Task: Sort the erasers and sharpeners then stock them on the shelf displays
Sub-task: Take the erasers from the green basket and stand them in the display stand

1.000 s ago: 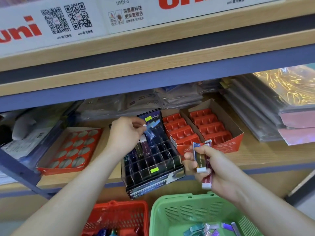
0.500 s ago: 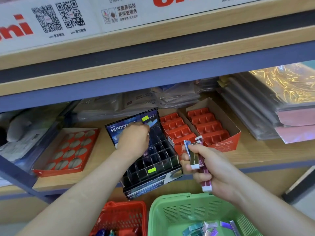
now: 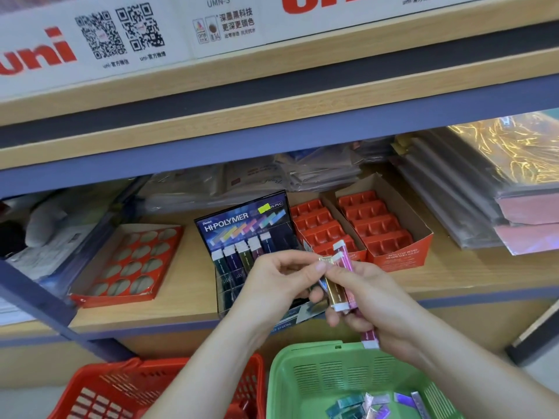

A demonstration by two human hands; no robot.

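Erasers (image 3: pixel 344 262) bunched in right hand (image 3: pixel 381 303) fingers; left hand (image 3: pixel 272 285) fingers pinch gold eraser (image 3: pixel 334 287) top end.

Left arm: bare forearm (image 3: pixel 205 367) rises from the lower edge toward the centre, wrist straight.
Left hand (image 3: pixel 281 279): back to the camera, thumb and forefinger pinching the top end of a slim gold foil-sleeved eraser stick (image 3: pixel 334 287).
Right arm: bare forearm (image 3: pixel 490 385) enters from the lower right.
Right hand (image 3: pixel 375 300): fingers curled round a bundle of pink foil-sleeved eraser sticks (image 3: pixel 347 260) with the gold one in front.
Spacing: fingertips of both hands just beside each other.
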